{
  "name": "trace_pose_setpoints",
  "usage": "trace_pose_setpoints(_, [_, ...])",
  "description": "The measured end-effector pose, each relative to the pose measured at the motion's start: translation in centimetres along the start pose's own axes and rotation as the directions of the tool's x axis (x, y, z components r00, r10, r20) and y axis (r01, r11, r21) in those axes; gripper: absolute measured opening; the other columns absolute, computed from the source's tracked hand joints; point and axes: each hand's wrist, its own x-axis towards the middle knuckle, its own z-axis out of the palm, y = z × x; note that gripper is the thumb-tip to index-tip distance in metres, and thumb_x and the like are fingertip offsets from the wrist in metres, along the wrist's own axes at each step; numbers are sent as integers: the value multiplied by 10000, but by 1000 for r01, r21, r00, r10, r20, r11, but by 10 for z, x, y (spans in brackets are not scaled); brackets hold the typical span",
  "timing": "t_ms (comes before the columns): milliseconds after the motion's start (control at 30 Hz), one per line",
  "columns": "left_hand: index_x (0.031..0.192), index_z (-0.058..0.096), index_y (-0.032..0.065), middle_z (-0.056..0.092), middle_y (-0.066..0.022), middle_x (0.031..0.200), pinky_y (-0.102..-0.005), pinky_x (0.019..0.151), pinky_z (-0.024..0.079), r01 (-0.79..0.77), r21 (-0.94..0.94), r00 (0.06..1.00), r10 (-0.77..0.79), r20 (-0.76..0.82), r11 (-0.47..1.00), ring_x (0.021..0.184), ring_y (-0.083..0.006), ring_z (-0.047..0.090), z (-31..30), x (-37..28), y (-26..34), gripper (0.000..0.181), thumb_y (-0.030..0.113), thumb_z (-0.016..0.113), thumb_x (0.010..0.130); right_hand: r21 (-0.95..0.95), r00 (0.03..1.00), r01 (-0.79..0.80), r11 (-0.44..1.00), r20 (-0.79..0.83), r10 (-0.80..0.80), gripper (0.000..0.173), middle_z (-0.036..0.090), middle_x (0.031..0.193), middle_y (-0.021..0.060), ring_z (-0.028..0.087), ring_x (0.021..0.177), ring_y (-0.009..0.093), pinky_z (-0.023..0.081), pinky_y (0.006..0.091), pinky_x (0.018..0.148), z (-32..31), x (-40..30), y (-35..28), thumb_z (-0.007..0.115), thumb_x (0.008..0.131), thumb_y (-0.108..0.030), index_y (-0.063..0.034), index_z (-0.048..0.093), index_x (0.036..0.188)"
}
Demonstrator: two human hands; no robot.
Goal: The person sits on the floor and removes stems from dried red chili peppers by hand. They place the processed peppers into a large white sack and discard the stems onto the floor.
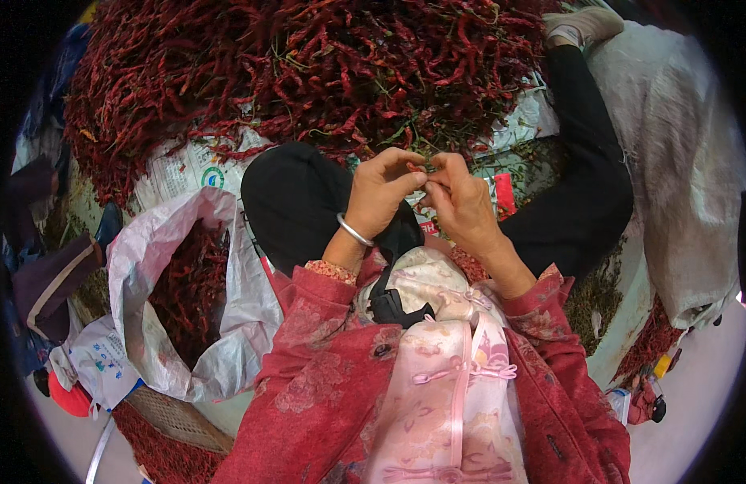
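My left hand (384,189), with a silver bangle (355,230) at the wrist, pinches a small red chilli pepper (415,167) between thumb and forefinger. Against it, fingertips touching, my right hand (462,202) is closed at the pepper's other end. Its curled fingers partly hide what they grip. Both hands are above my lap, between my bent legs in black trousers. Just beyond them rises a large heap of dried red chilli peppers (312,78), many with green stems.
To the left stands an open white woven sack (252,339) with red chillies (194,290) inside. A large, full-looking pale sack (669,169) is on the right. Loose stems (597,302) lie by my right leg. Another person's leg (58,284) is at the far left, near a woven basket (173,417).
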Motion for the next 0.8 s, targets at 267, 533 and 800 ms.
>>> trace_pose_setpoints(267, [1047, 603, 0, 616, -45, 842, -244, 692, 477, -47, -263, 979, -7, -202, 964, 747, -124, 589, -14, 1, 1, 203, 43, 610, 849, -321, 879, -242, 916, 327, 347, 218, 625, 670, 205, 634, 618, 321, 501, 425, 585, -35, 2, 34, 591, 765, -185, 31, 619, 763])
trace_pose_setpoints(533, [1236, 488, -26, 577, -57, 968, -240, 679, 501, 105, -512, 989, -143, -36, 853, 834, -167, 589, -6, 21, 18, 383, 51, 583, 873, -614, 941, -333, 716, -264, 211, 130, 637, 860, 163, 631, 763, 348, 503, 474, 688, -47, 32, 83, 565, 729, -100, -81, 635, 836])
trace_pose_setpoints(800, [1129, 560, -37, 564, -53, 907, -212, 564, 413, -382, -104, 806, 386, 449, 918, 696, -119, 550, 235, 79, 251, 297, 111, 552, 872, -399, 859, -456, 796, -430, 277, 98, 583, 882, 222, 619, 715, 400, 510, 496, 646, -36, 23, 119, 572, 707, -69, -19, 625, 773])
